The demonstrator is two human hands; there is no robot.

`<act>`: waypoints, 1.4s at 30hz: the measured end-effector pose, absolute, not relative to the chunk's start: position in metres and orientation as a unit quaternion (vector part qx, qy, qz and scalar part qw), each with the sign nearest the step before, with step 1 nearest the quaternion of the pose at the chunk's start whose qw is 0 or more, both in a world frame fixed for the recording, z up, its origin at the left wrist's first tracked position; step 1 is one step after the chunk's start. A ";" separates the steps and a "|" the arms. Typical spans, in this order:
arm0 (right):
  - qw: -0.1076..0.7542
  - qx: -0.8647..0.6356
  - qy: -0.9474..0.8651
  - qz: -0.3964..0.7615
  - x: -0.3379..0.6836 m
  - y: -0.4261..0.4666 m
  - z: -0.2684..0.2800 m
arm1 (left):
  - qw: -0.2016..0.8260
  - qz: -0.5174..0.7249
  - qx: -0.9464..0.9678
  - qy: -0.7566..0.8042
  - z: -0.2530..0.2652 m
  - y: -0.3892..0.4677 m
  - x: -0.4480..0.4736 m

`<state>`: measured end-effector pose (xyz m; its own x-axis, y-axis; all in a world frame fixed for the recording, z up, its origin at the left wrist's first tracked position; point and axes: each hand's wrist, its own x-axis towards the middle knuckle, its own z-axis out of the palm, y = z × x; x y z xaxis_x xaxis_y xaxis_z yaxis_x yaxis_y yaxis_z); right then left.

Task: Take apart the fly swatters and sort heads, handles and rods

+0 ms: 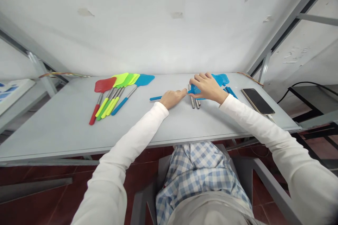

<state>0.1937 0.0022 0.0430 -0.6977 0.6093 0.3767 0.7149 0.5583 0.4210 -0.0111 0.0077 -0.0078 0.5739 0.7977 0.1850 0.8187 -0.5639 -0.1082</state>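
Note:
Between my two hands, just above the table, is a blue fly swatter, its blue handle (155, 98) sticking out to the left. My left hand (173, 98) is closed around its shaft, hiding most of it. On the other side, my right hand (208, 86) grips the perforated blue swatter head (196, 90) at its narrow neck, where the fingers of both hands nearly meet. Several short metal tubes (197, 104) lie below my right hand. More blue swatter heads (222, 78) and loose blue handles (231, 92) rest beyond it, partly covered by my hand and wrist.
To the left, whole fly swatters lie fanned out: a red one (105, 84), several green and yellow ones (121, 78), and a blue one (144, 79). A phone (258, 101) with a cable lies on the right of the grey table (66, 130). A white wall (158, 42) stands behind.

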 end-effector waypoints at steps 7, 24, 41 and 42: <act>0.092 -0.342 -0.865 -0.355 0.230 -0.004 0.056 | 0.090 -0.061 -0.875 -0.472 -0.006 0.013 -0.013; 0.159 -0.340 -0.894 -0.243 0.229 -0.009 0.074 | -0.091 -0.158 -0.887 -0.424 0.048 -0.023 0.023; 0.224 -0.493 -0.811 -0.220 0.340 0.040 0.055 | -0.754 -0.380 -0.425 -0.325 0.041 -0.033 -0.009; 0.223 -0.497 -0.814 -0.203 0.324 0.044 0.044 | -0.772 -0.383 -0.410 -0.299 0.047 -0.030 -0.003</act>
